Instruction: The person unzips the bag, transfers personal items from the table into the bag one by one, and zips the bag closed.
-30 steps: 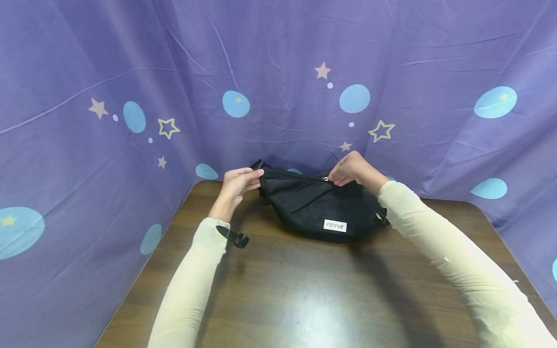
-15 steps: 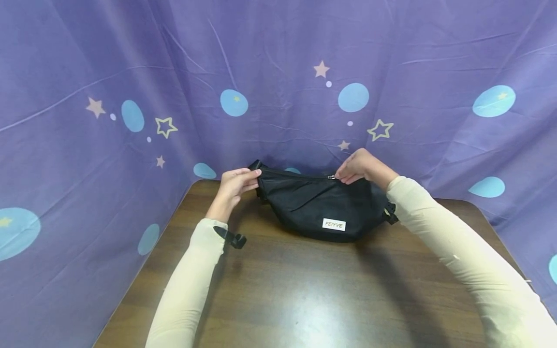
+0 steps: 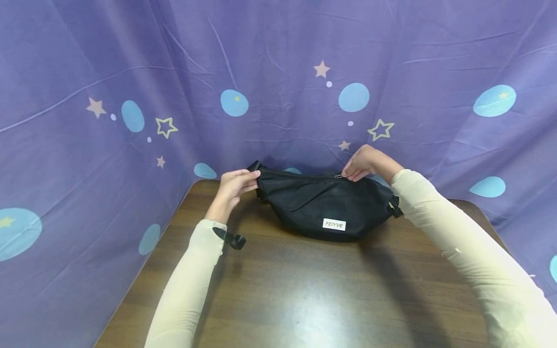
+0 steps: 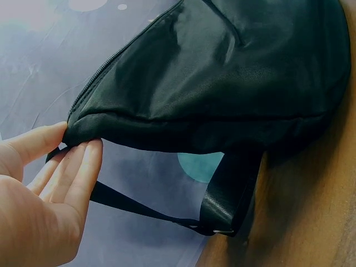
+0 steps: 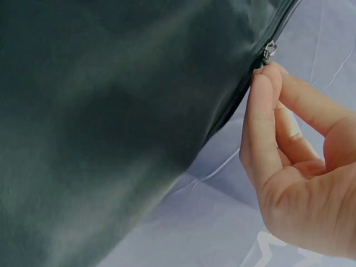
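A black waist bag (image 3: 317, 203) with a white FEIYVE label (image 3: 334, 224) stands on the table, its zipper running along the top edge. My left hand (image 3: 232, 188) pinches the bag's upper left corner between thumb and fingers; the left wrist view shows the strap (image 4: 222, 194) hanging beside that corner. At the top edge, right of the middle, my right hand (image 3: 365, 163) pinches the pull of the silver zipper slider (image 5: 270, 50). In the right wrist view the pull itself is mostly hidden by the fingertips.
The brown wooden table (image 3: 278, 295) extends toward me in front of the bag. A purple curtain (image 3: 283, 58) with stars and blue ovals hangs close behind and to the left. A black buckle (image 3: 393, 208) sticks out at the bag's right end.
My right hand has drawn the zipper slider a short way to the right along the top edge. The left hand keeps its grip on the corner.
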### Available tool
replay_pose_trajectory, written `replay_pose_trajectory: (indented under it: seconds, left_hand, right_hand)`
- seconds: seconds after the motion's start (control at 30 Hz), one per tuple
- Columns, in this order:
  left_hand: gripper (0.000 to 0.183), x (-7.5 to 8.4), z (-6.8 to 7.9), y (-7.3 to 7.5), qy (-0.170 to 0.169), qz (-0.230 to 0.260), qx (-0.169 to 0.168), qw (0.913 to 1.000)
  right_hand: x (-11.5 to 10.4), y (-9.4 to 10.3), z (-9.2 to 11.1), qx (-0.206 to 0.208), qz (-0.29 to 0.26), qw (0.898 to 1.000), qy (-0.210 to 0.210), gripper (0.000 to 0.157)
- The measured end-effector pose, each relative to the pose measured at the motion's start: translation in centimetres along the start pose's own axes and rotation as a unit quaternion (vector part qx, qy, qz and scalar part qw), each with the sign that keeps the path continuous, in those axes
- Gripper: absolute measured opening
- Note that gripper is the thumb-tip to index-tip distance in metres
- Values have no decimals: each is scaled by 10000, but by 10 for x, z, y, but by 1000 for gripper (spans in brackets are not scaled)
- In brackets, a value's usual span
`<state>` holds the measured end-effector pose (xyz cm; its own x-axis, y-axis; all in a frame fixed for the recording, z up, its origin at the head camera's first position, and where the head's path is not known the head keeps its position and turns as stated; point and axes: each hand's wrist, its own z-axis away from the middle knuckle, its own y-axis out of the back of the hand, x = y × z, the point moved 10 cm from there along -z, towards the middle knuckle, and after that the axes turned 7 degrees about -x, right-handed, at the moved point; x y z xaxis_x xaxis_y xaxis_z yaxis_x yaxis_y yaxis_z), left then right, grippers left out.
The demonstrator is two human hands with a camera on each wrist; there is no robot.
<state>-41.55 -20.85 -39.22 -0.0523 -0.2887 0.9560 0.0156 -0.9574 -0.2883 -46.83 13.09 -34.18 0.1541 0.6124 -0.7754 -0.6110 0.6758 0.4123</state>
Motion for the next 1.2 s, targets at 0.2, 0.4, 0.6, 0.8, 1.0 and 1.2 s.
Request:
replay_pose_trajectory:
  seconds: [0.2,0.4,0.6,0.8,1.0,1.2]
  left_hand:
    - [29,-2,-1,1,54,0,-19,10000]
    - [30,-1,-1,1,71,52,-37,10000]
    - [28,-3,0,3,162,71,-13,9998]
    - [27,-2,1,3,167,86,-44,9998]
    - [28,-2,1,5,135,42,-15,9999]
    - [29,-4,1,5,200,86,-27,9998]
  right_hand:
    - [9,14,0,-7,105,9999,-130,13]
    - [21,27,4,-151,-39,9996,-242,11]
    - [30,32,10,-251,-183,9988,-383,15]
    - [37,33,12,-427,-258,9978,-437,16]
    - [44,41,14,-529,-259,9970,-494,17]
    - [51,48,17,-518,-190,9971,-526,17]
